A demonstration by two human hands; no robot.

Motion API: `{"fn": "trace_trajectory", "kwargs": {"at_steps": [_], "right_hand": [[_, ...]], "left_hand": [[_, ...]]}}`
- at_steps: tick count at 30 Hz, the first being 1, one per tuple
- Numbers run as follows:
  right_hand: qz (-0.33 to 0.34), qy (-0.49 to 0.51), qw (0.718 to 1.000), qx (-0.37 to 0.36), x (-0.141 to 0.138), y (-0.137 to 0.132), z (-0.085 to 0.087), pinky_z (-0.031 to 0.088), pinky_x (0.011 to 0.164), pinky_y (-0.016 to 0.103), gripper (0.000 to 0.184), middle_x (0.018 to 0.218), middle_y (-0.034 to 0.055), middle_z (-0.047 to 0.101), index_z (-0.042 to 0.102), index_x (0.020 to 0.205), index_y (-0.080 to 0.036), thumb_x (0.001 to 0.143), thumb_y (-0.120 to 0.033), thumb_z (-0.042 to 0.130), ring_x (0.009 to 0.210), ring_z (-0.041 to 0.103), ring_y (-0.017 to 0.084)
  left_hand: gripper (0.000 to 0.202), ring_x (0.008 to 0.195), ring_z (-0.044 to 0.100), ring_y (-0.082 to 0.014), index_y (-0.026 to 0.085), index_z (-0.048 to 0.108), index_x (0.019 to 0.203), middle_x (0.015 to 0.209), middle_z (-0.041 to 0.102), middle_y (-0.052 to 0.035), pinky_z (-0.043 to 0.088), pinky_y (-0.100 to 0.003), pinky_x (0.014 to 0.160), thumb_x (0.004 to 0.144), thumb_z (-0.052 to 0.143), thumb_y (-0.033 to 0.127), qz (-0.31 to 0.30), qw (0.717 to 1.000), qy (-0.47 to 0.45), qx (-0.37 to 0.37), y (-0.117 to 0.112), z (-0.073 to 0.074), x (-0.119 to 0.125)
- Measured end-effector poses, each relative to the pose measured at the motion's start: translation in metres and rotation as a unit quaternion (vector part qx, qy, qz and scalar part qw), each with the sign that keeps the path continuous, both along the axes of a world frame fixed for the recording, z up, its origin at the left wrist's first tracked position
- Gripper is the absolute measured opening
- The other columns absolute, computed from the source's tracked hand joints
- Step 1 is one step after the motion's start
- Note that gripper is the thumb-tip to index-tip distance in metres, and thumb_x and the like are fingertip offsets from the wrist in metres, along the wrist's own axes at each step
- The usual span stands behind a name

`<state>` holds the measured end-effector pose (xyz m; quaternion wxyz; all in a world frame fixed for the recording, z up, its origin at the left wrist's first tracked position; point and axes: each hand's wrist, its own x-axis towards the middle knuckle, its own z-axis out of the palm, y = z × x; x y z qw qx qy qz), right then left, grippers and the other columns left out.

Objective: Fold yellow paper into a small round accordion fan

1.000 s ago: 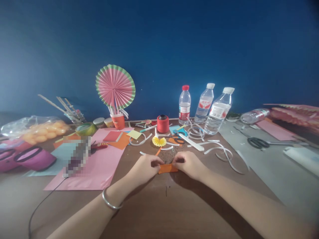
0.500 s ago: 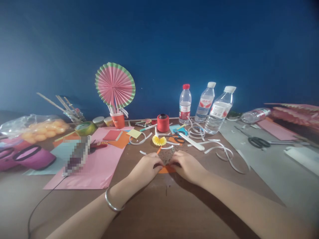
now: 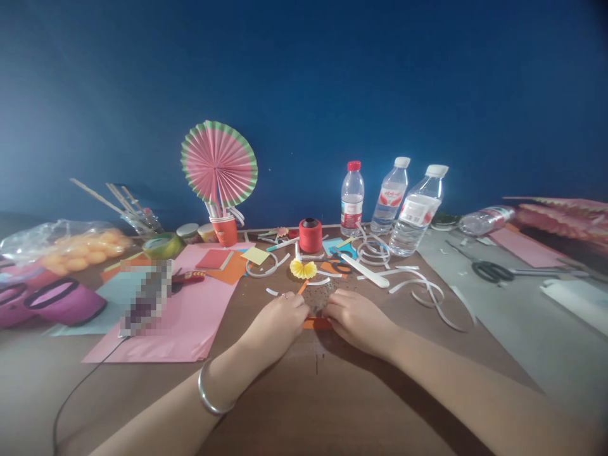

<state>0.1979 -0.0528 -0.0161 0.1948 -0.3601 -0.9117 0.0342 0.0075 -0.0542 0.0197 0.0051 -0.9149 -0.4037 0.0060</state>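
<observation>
Between my hands lies a narrow strip of orange paper (image 3: 317, 323), low on the brown tabletop. My left hand (image 3: 283, 322) has its fingers closed on the strip's left end. At the other end, my right hand (image 3: 357, 321) is closed on it too; both sets of fingertips are partly hidden. Just beyond, a small yellow pleated paper fan (image 3: 303, 270) rests on the table, with a red spool of thread (image 3: 310, 235) behind it. Thin white strips (image 3: 319, 282) are scattered close by.
Water bottles (image 3: 411, 212) stand at the back right, before loops of white strip (image 3: 439, 297). Black-handled scissors (image 3: 494, 271) lie further right. To the left are pink paper sheets (image 3: 190, 335), a partly blurred corded object (image 3: 149, 301) and a watermelon-coloured fan (image 3: 218, 163) in a red cup (image 3: 225, 232).
My fingers have curled lower over the orange paper, and less of it shows now, as a thinner band. Everything else on the table has stayed put.
</observation>
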Motion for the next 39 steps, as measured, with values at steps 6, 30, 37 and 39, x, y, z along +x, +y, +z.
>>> {"fn": "trace_trajectory", "kwargs": {"at_steps": [6,30,37,39], "right_hand": [[0.016,-0.069,0.996,0.051,0.001,-0.003,0.001,0.035,0.069,0.030,0.017,0.080,0.0063,0.056,0.059,0.088,-0.017,0.083,-0.013,0.044,0.080,0.046,0.019],[0.025,-0.044,0.998,-0.024,0.024,0.005,0.012,0.025,0.065,0.030,0.022,0.070,0.0023,0.058,0.066,0.074,-0.022,0.065,-0.010,0.049,0.077,0.045,0.017],[-0.048,0.047,0.994,-0.085,0.009,0.004,0.005,0.033,0.065,0.024,0.011,0.069,0.0021,0.057,0.059,0.068,-0.016,0.074,-0.020,0.052,0.071,0.048,0.014],[-0.068,0.061,0.991,-0.099,0.005,0.002,0.004,0.034,0.066,0.024,0.008,0.071,0.0017,0.058,0.059,0.069,-0.017,0.074,-0.020,0.054,0.073,0.049,0.014]], "left_hand": [[0.019,0.074,0.052,-0.0204,0.014,0.055,0.079,0.078,0.056,-0.0064,0.040,-0.031,0.063,0.076,0.041,0.002,-0.029,0.995,0.072,0.068,-0.005,0.002,0.005],[0.023,0.071,0.054,-0.0199,0.013,0.057,0.085,0.077,0.055,-0.0065,0.042,-0.033,0.064,0.071,0.042,0.002,-0.020,0.994,0.091,0.052,-0.022,-0.004,0.000],[0.023,0.074,0.052,-0.0191,0.015,0.058,0.074,0.077,0.054,-0.0064,0.040,-0.032,0.067,0.082,0.037,0.017,-0.005,0.999,0.034,0.026,-0.012,-0.001,0.003],[0.025,0.075,0.052,-0.0179,0.015,0.058,0.072,0.076,0.054,-0.0055,0.040,-0.029,0.067,0.082,0.036,0.017,0.009,1.000,0.000,0.001,-0.007,-0.002,0.003]]}}
